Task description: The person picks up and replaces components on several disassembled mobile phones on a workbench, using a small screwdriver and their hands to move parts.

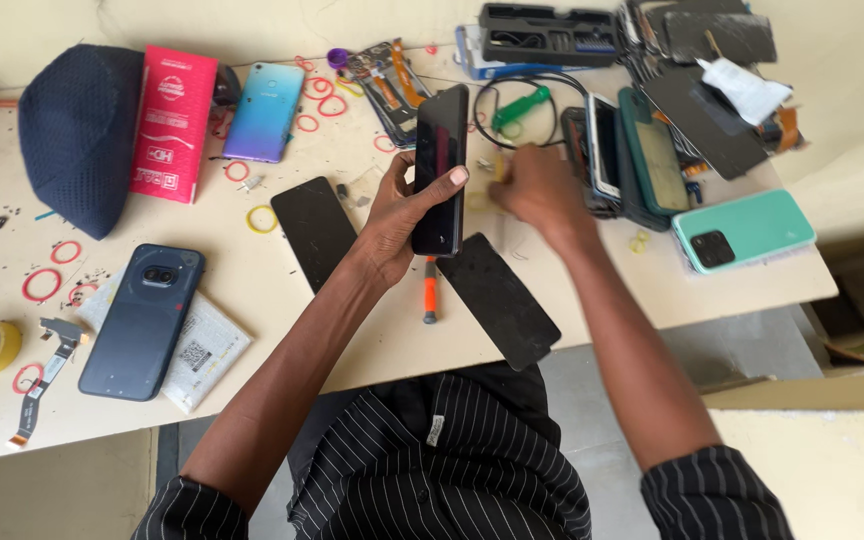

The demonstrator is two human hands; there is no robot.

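1. The left hand (397,215) grips a black smartphone (440,170), glossy and dark-screened, held on edge above the table's middle.
2. The right hand (542,190) is curled over small parts just right of it; whether it holds anything, I cannot tell.
3. Two black screen panels (314,230) lie flat near the hands; one orange-handled tool (431,293) sits between them, and one dark blue phone (142,320) lies left.
4. The cream table (252,290) is cluttered; grey floor (722,350) shows beyond its near edge.
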